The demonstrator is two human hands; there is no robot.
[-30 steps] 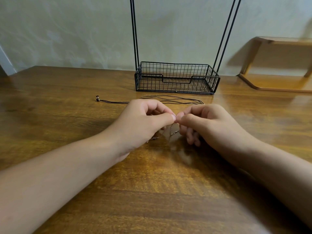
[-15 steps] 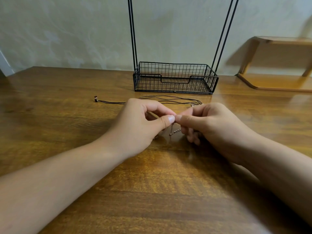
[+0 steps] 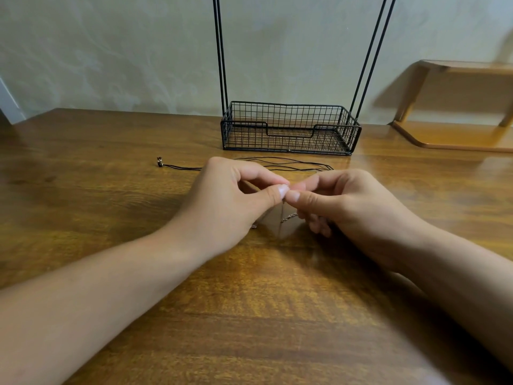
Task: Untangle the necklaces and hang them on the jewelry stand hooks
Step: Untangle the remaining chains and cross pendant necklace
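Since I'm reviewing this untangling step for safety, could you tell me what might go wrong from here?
Both hands, left hand and right hand, pinch the thin chain at nearly one point; pulling apart could tighten a knot or snap it. The black cord necklace lies just behind the hands, so a sweep might drag or re-tangle it.

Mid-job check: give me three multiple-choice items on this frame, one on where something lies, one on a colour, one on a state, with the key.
1. Where does the black cord necklace lie?
A. in the wire basket
B. on the table between basket and hands
C. on a hook

2. What colour is the wire basket?
A. black
B. white
C. gold

3. What are the hands doing?
A. resting flat
B. both pinching the thin chain
C. lifting the basket

Key: 1 B, the cord stretches along the table in front of the basket. 2 A, its wires are black. 3 B, left hand and right hand meet fingertip to fingertip, and the thin chain hangs below.
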